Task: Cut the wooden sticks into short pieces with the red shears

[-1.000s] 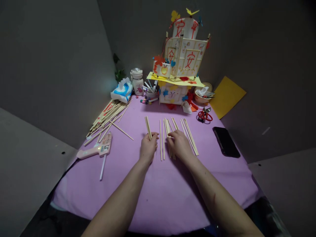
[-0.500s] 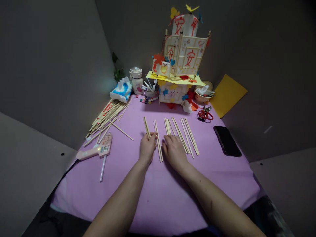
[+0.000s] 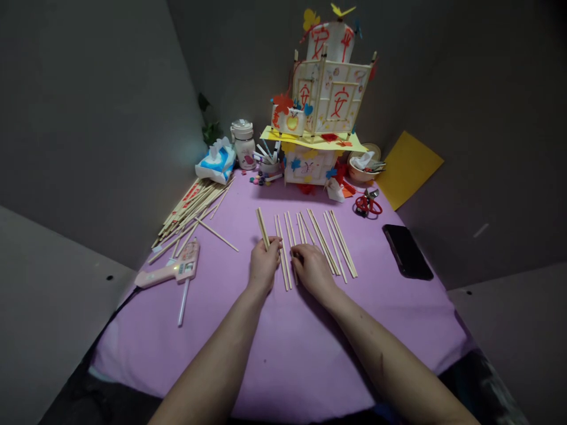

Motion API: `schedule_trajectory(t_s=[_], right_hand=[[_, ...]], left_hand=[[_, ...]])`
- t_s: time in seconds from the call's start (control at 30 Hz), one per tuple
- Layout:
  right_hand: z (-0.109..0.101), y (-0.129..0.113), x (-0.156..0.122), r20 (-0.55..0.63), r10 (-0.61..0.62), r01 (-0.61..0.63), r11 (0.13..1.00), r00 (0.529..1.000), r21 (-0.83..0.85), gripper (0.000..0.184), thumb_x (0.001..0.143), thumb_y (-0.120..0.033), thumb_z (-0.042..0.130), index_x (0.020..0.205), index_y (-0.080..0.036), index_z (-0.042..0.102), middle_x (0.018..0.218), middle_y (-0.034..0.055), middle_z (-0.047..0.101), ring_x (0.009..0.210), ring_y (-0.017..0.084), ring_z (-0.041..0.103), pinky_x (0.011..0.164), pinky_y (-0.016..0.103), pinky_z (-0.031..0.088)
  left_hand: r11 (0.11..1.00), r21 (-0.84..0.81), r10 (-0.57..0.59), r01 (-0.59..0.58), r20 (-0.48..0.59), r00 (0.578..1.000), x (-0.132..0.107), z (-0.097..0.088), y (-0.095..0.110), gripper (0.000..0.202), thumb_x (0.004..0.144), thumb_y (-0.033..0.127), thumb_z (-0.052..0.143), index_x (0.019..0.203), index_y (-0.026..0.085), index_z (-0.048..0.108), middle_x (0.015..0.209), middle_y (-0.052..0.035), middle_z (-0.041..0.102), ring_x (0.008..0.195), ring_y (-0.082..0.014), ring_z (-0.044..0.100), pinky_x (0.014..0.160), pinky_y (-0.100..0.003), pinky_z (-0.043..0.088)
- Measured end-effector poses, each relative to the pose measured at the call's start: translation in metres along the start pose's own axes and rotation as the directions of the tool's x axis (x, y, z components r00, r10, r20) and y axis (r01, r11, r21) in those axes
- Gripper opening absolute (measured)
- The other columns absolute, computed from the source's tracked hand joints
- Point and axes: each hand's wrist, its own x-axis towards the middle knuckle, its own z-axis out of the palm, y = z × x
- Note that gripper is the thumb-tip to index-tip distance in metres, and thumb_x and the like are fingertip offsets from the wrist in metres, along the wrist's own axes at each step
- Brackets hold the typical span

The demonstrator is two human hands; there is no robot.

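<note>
Head view: both hands are working at a row of sticks [image 3: 330, 242] on a purple table [image 3: 287, 348].
Left hand [image 3: 264, 264] is reaching forward, palm down, pinching a stick pair [image 3: 261, 223] at its near end. Right hand [image 3: 312, 270] is lying just beside it, fingertips [image 3: 296, 252] pressing on the row's middle sticks, its grip hidden. Glue gun [image 3: 170, 270] and stick pile [image 3: 190, 203] are lying left, phone [image 3: 406, 252] right, well apart.

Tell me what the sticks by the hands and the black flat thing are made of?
The sticks look like bare wood or bamboo: pale, matte, thin and straight. The black flat thing looks like smooth glass or plastic, evenly dark with rounded corners, probably a phone.
</note>
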Motion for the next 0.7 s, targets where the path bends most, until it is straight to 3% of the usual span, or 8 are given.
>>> schedule_trajectory(t_s=[0.23,0.43,0.53,0.7], right_hand=[[0.001,-0.002,-0.001,0.007,0.006,-0.006,1.000,1.000,0.027,0.020,0.087,-0.009,0.052,0.096,-0.015,0.068,0.097,0.0079,0.070,0.093,0.020,0.058,0.086,0.029,0.042],[-0.010,0.007,0.003,-0.119,0.039,-0.053,0.991,0.992,-0.120,0.026,0.091,-0.012,0.045,0.108,-0.012,0.066,0.103,0.0114,0.068,0.100,0.023,0.056,0.092,0.033,0.039],[-0.012,0.011,0.004,-0.072,0.068,-0.081,0.978,0.995,-0.193,0.026,0.091,-0.011,0.044,0.100,-0.013,0.068,0.097,0.0112,0.068,0.095,0.023,0.056,0.088,0.033,0.039],[-0.005,0.006,0.002,-0.030,0.024,-0.029,0.984,0.999,-0.175,0.026,0.092,-0.011,0.045,0.096,-0.016,0.071,0.100,0.0102,0.069,0.098,0.022,0.055,0.088,0.031,0.039]], left_hand=[[1.000,-0.016,0.005,-0.005,0.004,1.000,-0.001,0.001,0.002,0.020,0.074,0.028,0.065,0.087,0.015,0.057,0.065,0.0044,0.053,0.038,-0.0009,0.029,0.037,-0.017,0.016],[1.000,0.003,-0.014,0.015,-0.014,1.000,-0.001,0.001,0.003,0.021,0.073,0.028,0.065,0.088,0.015,0.058,0.068,0.0038,0.054,0.037,-0.0005,0.028,0.037,-0.018,0.015],[1.000,0.008,-0.019,0.019,-0.011,1.000,0.000,0.001,0.002,0.020,0.074,0.027,0.064,0.089,0.015,0.058,0.069,0.0034,0.054,0.037,-0.0001,0.028,0.037,-0.018,0.015],[1.000,-0.008,-0.006,0.006,0.001,1.000,0.000,0.001,0.002,0.020,0.073,0.027,0.064,0.087,0.014,0.058,0.067,0.0039,0.053,0.038,-0.0004,0.028,0.037,-0.018,0.015]])
